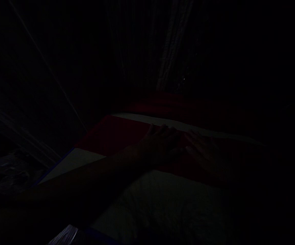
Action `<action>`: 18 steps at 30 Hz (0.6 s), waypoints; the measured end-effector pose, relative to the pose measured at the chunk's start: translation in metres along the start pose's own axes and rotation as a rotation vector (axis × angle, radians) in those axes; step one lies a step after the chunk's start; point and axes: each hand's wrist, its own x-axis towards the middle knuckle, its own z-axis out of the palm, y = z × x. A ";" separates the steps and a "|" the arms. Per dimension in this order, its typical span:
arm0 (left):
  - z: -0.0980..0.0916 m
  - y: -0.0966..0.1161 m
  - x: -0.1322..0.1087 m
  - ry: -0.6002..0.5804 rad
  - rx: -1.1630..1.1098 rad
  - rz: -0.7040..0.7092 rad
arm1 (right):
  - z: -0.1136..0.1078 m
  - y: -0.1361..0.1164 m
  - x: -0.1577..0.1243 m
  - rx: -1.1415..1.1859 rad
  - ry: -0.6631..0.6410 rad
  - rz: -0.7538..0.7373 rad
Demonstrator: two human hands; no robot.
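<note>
In very dim light, a strip of red cloth (127,134) lies across a pale, whitish surface (173,190). My left hand (160,144) rests flat on the red cloth, fingers spread and pointing away from me. Just right of it, my right hand (205,149) also lies on the cloth with its fingers stretched out toward the left. The two hands are close together, and I see nothing held in either. Much of the right hand and its arm fades into darkness.
A narrow pale band (150,119) runs beyond the cloth, with more red fabric (160,103) behind it. A blue edge (54,166) borders the pale surface at left. Crinkled, shiny clear wrapping (10,170) lies beside it. Another shiny piece (66,234) shows at the bottom.
</note>
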 end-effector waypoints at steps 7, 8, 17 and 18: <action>0.001 -0.002 0.000 -0.002 -0.010 0.003 | -0.002 0.000 0.003 0.005 0.017 0.054; 0.001 -0.002 -0.001 0.000 -0.014 0.006 | 0.000 0.002 0.002 0.004 -0.005 0.050; -0.011 0.018 -0.009 -0.014 -0.071 0.091 | 0.004 0.005 0.000 -0.033 -0.051 0.064; -0.011 0.019 -0.009 -0.043 -0.071 0.095 | 0.002 0.005 0.001 -0.031 -0.048 0.062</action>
